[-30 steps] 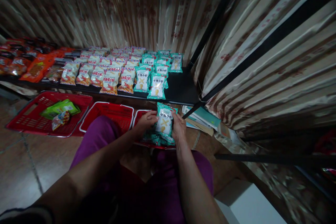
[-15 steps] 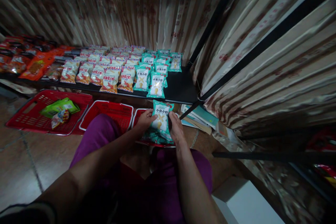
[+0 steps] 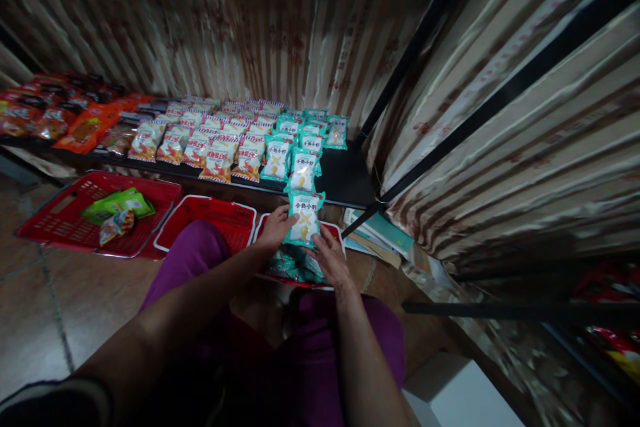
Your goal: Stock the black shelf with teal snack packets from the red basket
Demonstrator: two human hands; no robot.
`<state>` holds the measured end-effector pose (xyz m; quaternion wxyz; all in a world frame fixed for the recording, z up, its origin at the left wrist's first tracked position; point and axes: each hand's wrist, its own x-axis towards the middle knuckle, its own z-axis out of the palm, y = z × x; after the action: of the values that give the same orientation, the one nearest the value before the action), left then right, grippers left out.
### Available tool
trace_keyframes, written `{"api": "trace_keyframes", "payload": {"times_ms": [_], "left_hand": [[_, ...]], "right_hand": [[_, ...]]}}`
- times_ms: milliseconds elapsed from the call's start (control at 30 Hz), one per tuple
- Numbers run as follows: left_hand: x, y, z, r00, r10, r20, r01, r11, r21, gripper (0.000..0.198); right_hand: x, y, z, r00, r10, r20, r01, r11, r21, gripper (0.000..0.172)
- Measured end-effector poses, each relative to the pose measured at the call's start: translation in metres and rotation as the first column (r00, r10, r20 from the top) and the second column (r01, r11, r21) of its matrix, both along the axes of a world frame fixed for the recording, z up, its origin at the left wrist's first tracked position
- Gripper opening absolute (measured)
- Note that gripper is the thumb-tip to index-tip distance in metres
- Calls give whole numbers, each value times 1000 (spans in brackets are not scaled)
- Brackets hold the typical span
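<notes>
Between my two hands is a teal-and-white snack bag [image 3: 305,219], its printed front facing up. My left hand [image 3: 278,227] grips its left edge with the thumb on the front. The fingers of my right hand [image 3: 330,255] hold its lower right corner. Below it, more teal bags [image 3: 295,265] lie in a red basket [image 3: 342,240] with a white rim. Just beyond my hands, matching teal bags [image 3: 303,170] stand in rows at the right part of a black shelf [image 3: 345,177].
White-and-orange snack bags [image 3: 217,159] and orange-red packets [image 3: 83,128] fill the shelf leftward. A red basket [image 3: 235,223] and another red basket [image 3: 55,223] holding green packets [image 3: 120,205] stand below. Black shelf posts [image 3: 400,67], papers [image 3: 380,233] and a white box [image 3: 470,393] are at right.
The teal bag has been raised slightly away from the basket toward the shelf. My right hand has shifted down to its lower corner. The view has tilted a little.
</notes>
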<state>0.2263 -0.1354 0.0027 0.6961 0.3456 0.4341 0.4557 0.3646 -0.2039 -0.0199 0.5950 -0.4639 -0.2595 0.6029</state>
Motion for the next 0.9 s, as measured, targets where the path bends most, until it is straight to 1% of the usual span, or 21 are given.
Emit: {"api": "trace_keyframes", "payload": {"times_ms": [100, 167, 267, 333, 433, 533, 633, 700, 733, 800, 833, 867, 900], "left_hand": [[2, -2, -1, 1000, -10, -5, 10, 1000, 11, 43], [3, -3, -4, 1000, 13, -26, -11, 999, 45, 45], [6, -3, -9, 989, 88, -118, -73, 990, 123, 46], [8, -3, -12, 976, 132, -173, -102, 980, 173, 45], [12, -4, -12, 971, 147, -191, -103, 970, 222, 36], [10, -8, -8, 988, 72, -136, -46, 981, 187, 26], [5, -18, 1, 999, -46, -29, 49, 993, 104, 33], [1, -25, 8, 992, -120, 38, 117, 991, 68, 41], [0, -28, 11, 986, -150, 69, 146, 987, 60, 43], [-2, -32, 14, 972, -199, 125, 193, 980, 55, 46], [-3, -33, 14, 965, -217, 145, 212, 976, 48, 46], [-4, -33, 13, 960, -231, 157, 228, 973, 38, 46], [-5, -33, 11, 958, -241, 156, 240, 970, 29, 46]], "right_hand": [[-6, 2, 0, 999, -35, 24, 35, 999, 11, 60], [-7, 4, -2, 994, -85, 71, 83, 996, 29, 60], [-4, 3, -4, 961, -152, 230, 141, 988, 65, 60], [0, 2, -4, 916, -164, 366, 140, 986, 91, 61], [3, -2, 2, 815, -173, 553, 84, 979, 183, 61], [3, -5, 8, 656, -226, 720, -11, 951, 309, 61], [4, -7, 12, 483, -288, 827, -94, 922, 376, 66], [5, -10, 13, 403, -317, 859, -144, 904, 402, 70], [5, -11, 13, 376, -326, 867, -172, 895, 411, 71], [4, -13, 13, 359, -320, 876, -238, 877, 418, 67], [3, -14, 12, 377, -310, 873, -259, 870, 420, 64], [1, -14, 11, 413, -302, 859, -248, 870, 426, 59], [0, -13, 9, 465, -306, 831, -195, 880, 433, 55]]}}
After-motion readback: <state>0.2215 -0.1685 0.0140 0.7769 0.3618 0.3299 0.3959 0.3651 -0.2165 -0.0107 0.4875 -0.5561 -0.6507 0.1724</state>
